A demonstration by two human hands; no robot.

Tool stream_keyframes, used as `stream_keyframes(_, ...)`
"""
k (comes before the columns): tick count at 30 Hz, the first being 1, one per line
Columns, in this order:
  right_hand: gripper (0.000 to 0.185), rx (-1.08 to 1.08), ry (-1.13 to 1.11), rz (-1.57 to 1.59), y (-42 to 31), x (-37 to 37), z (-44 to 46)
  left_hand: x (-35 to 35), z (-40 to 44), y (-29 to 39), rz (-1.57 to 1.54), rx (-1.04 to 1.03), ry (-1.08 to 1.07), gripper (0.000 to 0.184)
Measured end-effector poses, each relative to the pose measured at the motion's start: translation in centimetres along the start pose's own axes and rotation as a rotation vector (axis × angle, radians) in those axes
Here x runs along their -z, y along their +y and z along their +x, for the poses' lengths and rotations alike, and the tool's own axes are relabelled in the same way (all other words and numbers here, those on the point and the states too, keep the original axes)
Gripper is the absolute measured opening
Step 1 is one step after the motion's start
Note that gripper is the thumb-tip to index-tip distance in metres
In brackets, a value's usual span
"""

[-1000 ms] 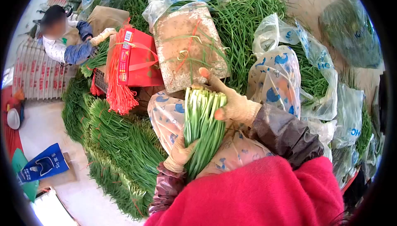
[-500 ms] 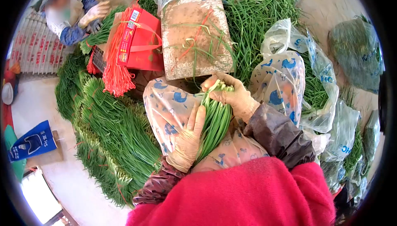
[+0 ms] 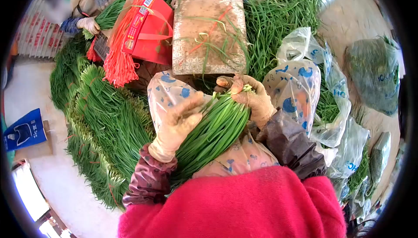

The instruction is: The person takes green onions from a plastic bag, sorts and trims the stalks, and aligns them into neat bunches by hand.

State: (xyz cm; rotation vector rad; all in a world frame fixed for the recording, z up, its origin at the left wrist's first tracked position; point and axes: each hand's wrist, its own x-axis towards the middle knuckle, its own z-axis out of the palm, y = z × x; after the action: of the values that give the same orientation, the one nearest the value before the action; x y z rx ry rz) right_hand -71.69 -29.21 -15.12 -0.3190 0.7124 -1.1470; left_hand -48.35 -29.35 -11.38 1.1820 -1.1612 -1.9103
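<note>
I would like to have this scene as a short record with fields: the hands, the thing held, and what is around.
Right hand: closed on the pale ends of a bunch of greens
Left hand: open beside the bunch; contact unclear
Ahead: worn board with loose leaves on it
Left of board: red bag, red strings
Far right: plastic bag with greens inside
Upper left: co-worker's gloved hand at other greens

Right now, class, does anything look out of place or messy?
Yes: loose green strands and an orange-red strip straggle across the patterned board; they look like stray scraps, unlike the held bunch of stalks.
</note>
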Motion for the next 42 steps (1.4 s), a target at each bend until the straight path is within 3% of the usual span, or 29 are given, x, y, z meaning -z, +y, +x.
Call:
stream_keyframes(1, 0.025, 0.003, -0.003, 0.03, 0.1, -0.2, 0.1, -0.2, 0.8, 0.4, -0.001, -0.006, 0.005, 0.056)
stream_keyframes(3, 0.024, 0.019, 0.002, -0.012, 0.4, 0.2, 0.2, -0.9, 2.4, 1.5, 0.344, 0.023, 0.002, 0.054)
stream_keyframes(7, 0.027, 0.012, 0.06, -0.139, 0.5, 0.9, 0.1, -2.1, 5.3, 1.2, 0.6, -0.097, 0.003, 0.041)
stream_keyframes(9, 0.027, -0.006, 0.107, -0.181, 0.6, 1.3, 0.0, -2.4, 5.9, 1.9, 0.616, 0.014, -0.04, 0.034)
stream_keyframes(11, 0.027, -0.016, 0.1, -0.183, 0.2, 1.3, 0.1, -2.0, 6.2, 0.7, 0.946, -0.408, -0.103, 0.024)
stream_keyframes(12, 0.024, 0.051, 0.093, -0.201, 0.3, 0.9, 0.2, -2.4, 6.3, 1.4, 1.101, -0.497, -0.1, 0.018)
stream_keyframes(15, 0.018, 0.007, 0.108, -0.257, 0.2, 0.8, 0.6, -3.1, 6.8, 3.5, 1.221, -0.528, -0.123, 0.015)
stream_keyframes(17, 0.021, 0.006, 0.133, -0.233, 1.2, 1.6, 1.1, -4.0, 7.0, 6.0, 1.429, -0.605, -0.017, 0.015)
stream_keyframes(19, 0.027, 0.048, 0.223, -0.078, 1.5, 1.4, 1.2, -2.8, 8.4, 6.6, 1.092, -0.736, 0.184, 0.017)
stream_keyframes(20, 0.032, 0.058, 0.228, -0.113, 0.9, 2.2, 1.2, -1.8, 8.9, 7.2, 0.911, -0.657, 0.252, 0.02)
stream_keyframes(21, 0.026, 0.104, 0.254, -0.129, -0.2, 2.4, 1.2, -1.0, 9.0, 7.9, 0.776, -0.594, 0.305, 0.018)
stream_keyframes(23, 0.021, 0.2, 0.332, -0.293, -4.8, 2.1, 0.8, 1.0, 8.7, 9.2, 1.044, -0.518, 0.426, 0.015)
stream_keyframes(25, 0.017, 0.412, 0.03, -0.253, -10.3, 5.2, 2.3, 3.0, 7.9, 8.9, 1.159, -0.496, 0.43, 0.015)
stream_keyframes(27, 0.016, 0.574, 0.221, -0.472, -17.7, 2.0, 0.2, 4.5, 7.3, 7.5, 1.313, -0.411, 0.424, 0.016)
stream_keyframes(29, 0.019, 0.815, -0.066, -0.489, -23.8, -0.6, -1.4, 4.7, 6.3, 5.7, 1.276, -0.338, 0.416, 0.017)
stream_keyframes(31, 0.03, 0.939, 0.015, -0.731, -28.8, -2.7, -2.2, 4.2, 5.9, 3.9, 1.302, -0.334, 0.298, 0.016)
stream_keyframes(32, 0.039, 0.692, 0.243, -0.657, -33.6, 0.7, -0.5, 4.8, 6.3, 2.0, 1.456, -0.415, 0.183, 0.015)
stream_keyframes(33, 0.041, 0.873, 0.355, -1.001, -33.1, -1.2, 0.3, 4.2, 6.4, 0.4, 1.421, -0.269, 0.05, 0.015)
stream_keyframes(34, 0.044, 1.051, 0.551, -1.329, -32.5, -3.2, 1.0, 3.1, 6.3, 0.1, 1.531, -0.156, -0.08, 0.02)
stream_keyframes(35, 0.047, 1.194, 0.396, -1.13, -33.0, -3.3, 2.3, 1.9, 6.3, -0.3, 1.632, -0.051, -0.224, 0.026)
stream_keyframes(36, 0.047, 1.232, 0.378, -1.142, -33.5, -5.2, 2.4, 0.0, 4.8, 3.2, 1.455, -0.075, -0.339, 0.047)
stream_keyframes(37, 0.047, 1.172, 0.334, -1.212, -33.3, -6.8, 2.0, 0.3, 4.6, 3.7, 1.459, -0.092, -0.33, 0.047)
stream_keyframes(39, 0.048, 1.038, 0.198, -1.405, -34.4, -8.2, 1.3, 1.3, 4.8, 5.2, 1.177, -0.386, -0.319, 0.069)
stream_keyframes(40, 0.046, 0.953, 0.083, -1.389, -34.0, -9.9, 0.8, 1.0, 4.5, 9.6, 1.253, -0.181, -0.404, 0.077)
stream_keyframes(41, 0.045, 0.869, -0.033, -1.373, -33.0, -12.0, 0.4, 1.7, 5.0, 12.0, 1.067, -0.019, -0.488, 0.087)
stream_keyframes(42, 0.04, 0.805, -0.161, -1.347, -32.5, -13.3, 0.5, 2.3, 5.1, 14.0, 0.822, -0.049, -0.523, 0.094)
